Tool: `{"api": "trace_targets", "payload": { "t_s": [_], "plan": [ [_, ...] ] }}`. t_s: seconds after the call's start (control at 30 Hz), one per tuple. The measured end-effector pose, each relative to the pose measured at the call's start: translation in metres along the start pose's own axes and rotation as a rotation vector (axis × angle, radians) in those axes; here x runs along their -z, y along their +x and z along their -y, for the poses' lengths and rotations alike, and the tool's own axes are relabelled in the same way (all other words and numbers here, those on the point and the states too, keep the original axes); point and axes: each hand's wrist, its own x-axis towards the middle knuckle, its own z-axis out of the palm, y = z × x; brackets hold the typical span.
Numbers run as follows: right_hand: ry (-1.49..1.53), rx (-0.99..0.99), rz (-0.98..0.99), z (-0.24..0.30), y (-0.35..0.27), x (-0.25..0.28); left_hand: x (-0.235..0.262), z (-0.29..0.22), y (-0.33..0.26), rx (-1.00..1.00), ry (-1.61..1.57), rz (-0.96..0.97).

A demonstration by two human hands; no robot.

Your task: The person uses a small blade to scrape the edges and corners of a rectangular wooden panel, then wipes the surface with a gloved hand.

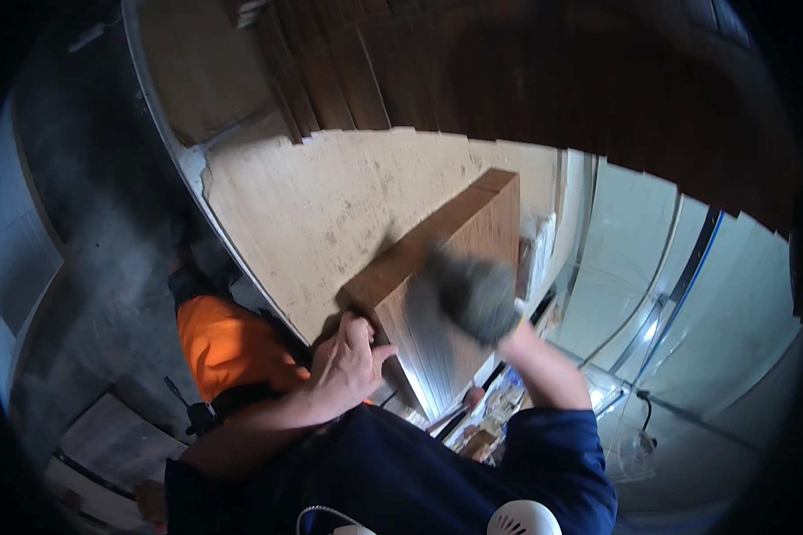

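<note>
both hands (343, 358) (476, 299) apart at wooden stack (495, 218)

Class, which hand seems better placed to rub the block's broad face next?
Probably the right hand: gloved, it is over that face of the wooden block. The left hand is bare, at the block's left end.

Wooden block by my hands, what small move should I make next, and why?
Perhaps press your left hand a little more firmly against the block. That hand is at the block's near edge, while your gloved right hand shows as a blur over its broad face, probably from quick motion, so a firmer brace might stop it shifting.
</note>
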Motion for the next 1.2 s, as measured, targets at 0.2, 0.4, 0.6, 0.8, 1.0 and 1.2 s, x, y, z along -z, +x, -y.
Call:
{"api": "trace_targets", "payload": {
  "t_s": [0.2, 0.4, 0.6, 0.8, 1.0, 1.2],
  "plan": [
    [0.086, -0.061, 0.053, -0.02, -0.005, 0.004, -0.001, 0.0, -0.003, 0.033, -0.003, 0.036],
    [0.436, 0.03, -0.234, -0.012, -0.01, -0.029, 0.003, -0.005, -0.003, 0.122, -0.017, 0.079],
    [-0.475, -0.156, -0.055, -0.052, -0.006, 0.023, 0.001, 0.0, 0.0, 0.032, -0.047, 0.06],
    [0.21, -0.349, 0.058, -0.039, -0.007, 0.025, 0.004, -0.002, -0.002, 0.027, -0.03, 0.029],
    [1.141, -0.719, -0.193, -0.008, -0.026, -0.036, -0.006, 0.006, -0.008, 0.023, -0.071, 0.008],
    [-0.358, -0.203, 0.15, 0.0, 0.016, 0.03, -0.001, 0.002, -0.005, 0.0, 0.011, 0.056]
  ]
}}
